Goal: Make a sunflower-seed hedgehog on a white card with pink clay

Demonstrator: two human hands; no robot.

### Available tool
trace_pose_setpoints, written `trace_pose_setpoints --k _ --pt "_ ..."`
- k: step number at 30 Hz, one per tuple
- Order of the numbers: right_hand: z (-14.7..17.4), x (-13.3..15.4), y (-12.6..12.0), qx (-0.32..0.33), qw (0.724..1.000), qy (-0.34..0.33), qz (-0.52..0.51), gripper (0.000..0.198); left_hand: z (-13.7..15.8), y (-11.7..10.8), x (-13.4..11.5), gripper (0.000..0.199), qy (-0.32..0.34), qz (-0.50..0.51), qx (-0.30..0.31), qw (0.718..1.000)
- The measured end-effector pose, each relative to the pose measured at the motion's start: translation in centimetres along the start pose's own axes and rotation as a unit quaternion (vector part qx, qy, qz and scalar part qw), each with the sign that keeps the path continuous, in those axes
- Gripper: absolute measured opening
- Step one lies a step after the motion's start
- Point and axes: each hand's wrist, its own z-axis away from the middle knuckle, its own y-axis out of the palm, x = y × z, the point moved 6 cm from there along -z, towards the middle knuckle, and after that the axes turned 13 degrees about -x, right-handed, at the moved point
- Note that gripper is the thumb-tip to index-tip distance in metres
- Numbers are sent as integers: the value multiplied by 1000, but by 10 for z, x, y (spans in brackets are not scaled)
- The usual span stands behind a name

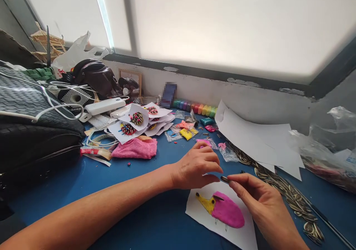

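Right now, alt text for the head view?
Right hand pinches a dark, oval seed above white paper bearing a pink and yellow clay animal; left hand close by. Striped seeds lie at right on the blue table.

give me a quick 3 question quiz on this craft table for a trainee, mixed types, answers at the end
1. Multiple choice: which hand is pinching a seed?
A) left
B) right
C) neither

2. Fill in the blank: the clay animal is on a sheet of ____ paper.

3. True or false: the animal's head is green.

Key:
1. B, the right hand.
2. White.
3. False; the head is yellow.
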Motion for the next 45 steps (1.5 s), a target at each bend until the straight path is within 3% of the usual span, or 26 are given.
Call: trace_pose_setpoints --k 7,13,16,24,29,34,45 --pt "4 1 2 34 999 -14 3 38 -1 2 -17 26 78 -52 9 996" --pt "13 9 1 41 984 -156 77 25 0 5 -17 29 62 -51 26 996" --pt "15 12 2 55 974 -193 103 24 1 9 -17 29 60 -29 44 997" --pt "12 14 -7 25 969 -218 117 21 1 11 -3 12 -32 51 82 995" --pt "12 4 -3 77 968 -181 154 23 8 21 18 2 -127 128 98 979" --pt "16 3 5 109 963 -189 160 24 11 26 24 6 -156 160 116 968" --pt "20 2 13 125 947 -229 187 25 11 26 23 4 -152 163 122 967"
